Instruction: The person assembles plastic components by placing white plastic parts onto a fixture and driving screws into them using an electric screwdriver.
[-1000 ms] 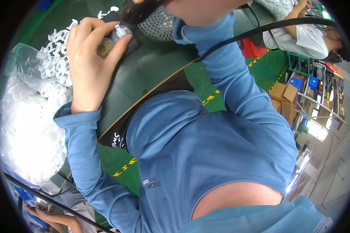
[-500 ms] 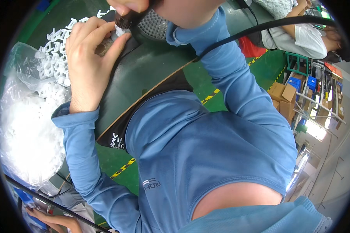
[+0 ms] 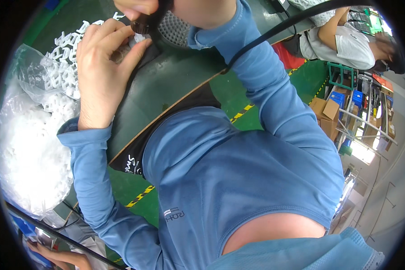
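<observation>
At the dark green bench [image 3: 159, 81], a small white piece [image 3: 140, 38] sits pinched between thumb and forefinger of the left hand [image 3: 96, 67], just below a dark ribbed tool [image 3: 141, 24] gripped by the partly cropped right hand [image 3: 139, 6]. Piece judged light, stiff; hold by its sides. Loose white pieces [image 3: 63, 67] crowd leftward; open room lies toward the front edge [image 3: 166, 110].

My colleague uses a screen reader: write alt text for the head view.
A person's left hand pinches a white part as the right hand holds a dark, ribbed tool at it over a green worktable; white plastic pieces and a clear plastic bag lie at left.
</observation>
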`<state>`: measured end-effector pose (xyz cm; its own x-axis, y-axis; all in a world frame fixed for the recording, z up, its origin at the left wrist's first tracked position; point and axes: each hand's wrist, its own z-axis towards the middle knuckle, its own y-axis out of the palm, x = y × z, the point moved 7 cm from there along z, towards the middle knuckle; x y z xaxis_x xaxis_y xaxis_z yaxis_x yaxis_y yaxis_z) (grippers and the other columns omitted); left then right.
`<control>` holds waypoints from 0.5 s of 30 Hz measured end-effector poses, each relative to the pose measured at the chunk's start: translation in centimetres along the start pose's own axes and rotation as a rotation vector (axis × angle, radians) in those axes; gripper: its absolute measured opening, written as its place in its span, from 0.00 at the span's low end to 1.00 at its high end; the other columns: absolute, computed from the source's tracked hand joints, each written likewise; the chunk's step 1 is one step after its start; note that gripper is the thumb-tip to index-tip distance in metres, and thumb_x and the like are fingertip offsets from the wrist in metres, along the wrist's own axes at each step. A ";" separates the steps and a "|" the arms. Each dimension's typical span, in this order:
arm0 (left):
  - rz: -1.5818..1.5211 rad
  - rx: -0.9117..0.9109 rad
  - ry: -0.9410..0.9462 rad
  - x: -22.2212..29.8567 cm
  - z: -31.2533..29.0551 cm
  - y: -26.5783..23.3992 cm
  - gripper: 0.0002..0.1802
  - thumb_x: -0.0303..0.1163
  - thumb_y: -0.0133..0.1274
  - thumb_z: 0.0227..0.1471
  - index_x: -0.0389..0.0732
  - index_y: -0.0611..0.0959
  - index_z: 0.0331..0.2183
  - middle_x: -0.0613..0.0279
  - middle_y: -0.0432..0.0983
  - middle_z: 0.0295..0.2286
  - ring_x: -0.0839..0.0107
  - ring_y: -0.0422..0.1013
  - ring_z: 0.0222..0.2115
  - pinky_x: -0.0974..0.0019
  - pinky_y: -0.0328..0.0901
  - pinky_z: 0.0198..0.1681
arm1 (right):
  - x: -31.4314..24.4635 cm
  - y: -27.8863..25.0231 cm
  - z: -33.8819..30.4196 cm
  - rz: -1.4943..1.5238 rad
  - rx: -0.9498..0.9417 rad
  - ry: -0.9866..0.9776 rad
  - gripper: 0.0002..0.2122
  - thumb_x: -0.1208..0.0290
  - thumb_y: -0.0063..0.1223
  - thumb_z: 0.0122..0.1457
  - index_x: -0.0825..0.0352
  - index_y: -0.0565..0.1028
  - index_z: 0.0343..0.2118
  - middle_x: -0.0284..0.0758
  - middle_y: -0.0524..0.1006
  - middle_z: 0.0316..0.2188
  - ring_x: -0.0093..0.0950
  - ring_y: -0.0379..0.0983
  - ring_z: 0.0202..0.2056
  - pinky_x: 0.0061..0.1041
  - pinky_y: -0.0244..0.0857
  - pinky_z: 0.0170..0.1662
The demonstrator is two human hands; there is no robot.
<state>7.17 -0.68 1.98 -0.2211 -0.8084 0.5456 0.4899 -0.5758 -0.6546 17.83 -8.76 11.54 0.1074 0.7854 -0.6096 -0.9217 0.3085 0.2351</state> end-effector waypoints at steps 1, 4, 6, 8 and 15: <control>-0.003 0.012 0.013 0.1 -0.1 0.0 0.15 0.30 0.70 0.41 0.36 0.85 0.33 0.62 0.77 0.31 0.58 0.70 0.33 0.58 0.65 0.38 | -0.1 -0.1 -0.2 -0.048 -0.011 0.002 0.17 0.74 0.71 0.49 0.72 0.77 0.41 0.29 0.78 0.28 0.17 0.74 0.30 0.18 0.67 0.36; -0.018 0.025 0.031 0.1 0.0 0.0 0.15 0.30 0.70 0.42 0.36 0.85 0.33 0.62 0.77 0.31 0.58 0.70 0.34 0.58 0.64 0.39 | -1.0 -0.6 -0.6 -0.130 -0.026 0.042 0.21 0.72 0.71 0.50 0.75 0.75 0.45 0.34 0.78 0.30 0.20 0.74 0.31 0.18 0.67 0.36; -0.032 0.027 0.029 0.0 -0.1 0.0 0.15 0.30 0.70 0.42 0.36 0.85 0.33 0.62 0.77 0.31 0.58 0.70 0.34 0.58 0.64 0.39 | -0.4 -0.6 -1.2 -0.092 0.018 0.163 0.24 0.72 0.71 0.49 0.76 0.73 0.47 0.37 0.77 0.30 0.21 0.74 0.31 0.18 0.67 0.36; 0.000 0.013 0.026 0.3 0.1 -0.2 0.15 0.30 0.70 0.42 0.36 0.85 0.33 0.63 0.77 0.31 0.59 0.70 0.34 0.58 0.64 0.39 | -0.3 -0.2 -1.5 0.075 0.100 0.339 0.23 0.73 0.69 0.49 0.76 0.72 0.47 0.38 0.77 0.29 0.21 0.73 0.28 0.18 0.67 0.34; 0.019 -0.011 0.021 0.3 0.1 0.0 0.15 0.30 0.70 0.42 0.37 0.85 0.34 0.64 0.77 0.31 0.60 0.70 0.34 0.58 0.63 0.39 | -1.6 -0.2 -1.0 -0.224 -0.081 0.011 0.23 0.72 0.66 0.54 0.75 0.69 0.48 0.40 0.76 0.26 0.23 0.72 0.21 0.21 0.68 0.26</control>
<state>7.17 -0.93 2.21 -0.2294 -0.8214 0.5221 0.4851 -0.5616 -0.6703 17.45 -10.64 11.71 0.3087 0.6965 -0.6478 -0.9023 0.4298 0.0321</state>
